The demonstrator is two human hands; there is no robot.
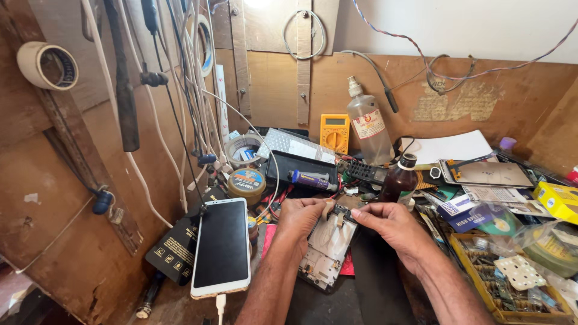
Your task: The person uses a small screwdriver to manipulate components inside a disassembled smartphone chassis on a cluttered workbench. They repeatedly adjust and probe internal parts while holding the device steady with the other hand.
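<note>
The opened phone point(328, 247), back cover off and internals exposed, lies near centre on the cluttered workbench point(373, 283). The left hand point(299, 221) grips its far left edge; the right hand point(391, 225) pinches a small part at its far right corner. A white smartphone point(221, 247) on a charging cable leans at left. A brown bottle point(399, 180) stands just beyond the hands; a yellow multimeter point(335, 133) sits farther back.

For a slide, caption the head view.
Both hands, left and right, hold an opened phone on a cluttered workbench.
</note>
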